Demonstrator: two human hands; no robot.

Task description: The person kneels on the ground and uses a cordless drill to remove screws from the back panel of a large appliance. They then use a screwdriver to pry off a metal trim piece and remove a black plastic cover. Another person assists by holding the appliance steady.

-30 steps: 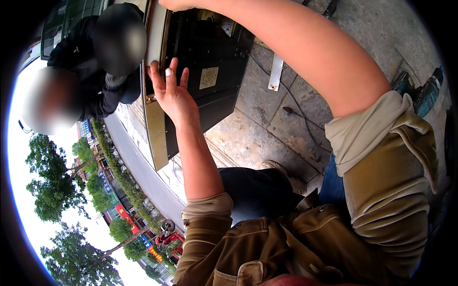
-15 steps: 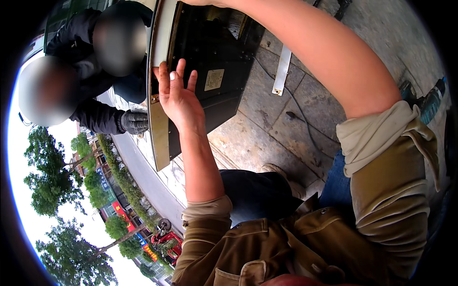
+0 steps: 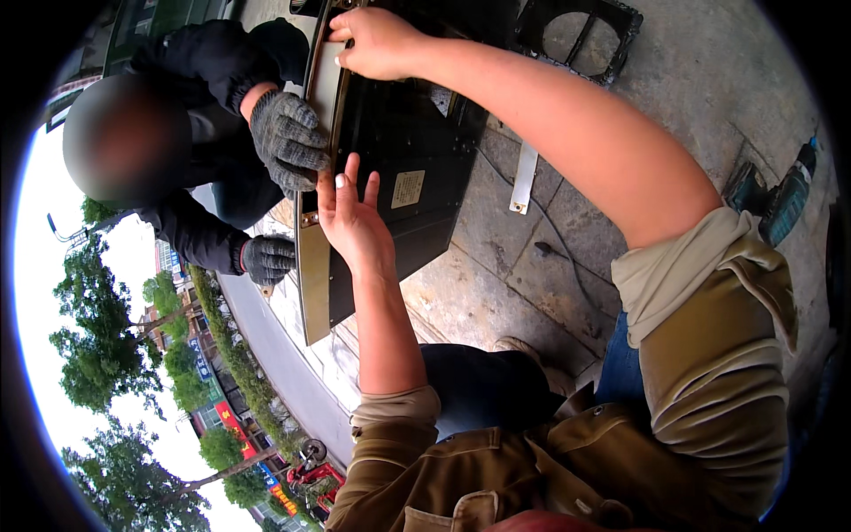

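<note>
hands (both bare) at black cabinet

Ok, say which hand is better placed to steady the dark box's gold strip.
Likely the left hand: it is beside the gold strip, while the right hand is farther along the dark box.

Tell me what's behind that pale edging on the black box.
Behind the edging is a dark-clothed co-worker, one grey glove by the person's left hand, another glove lower down. The edging's far face is turned away, so it can't be seen.
</note>
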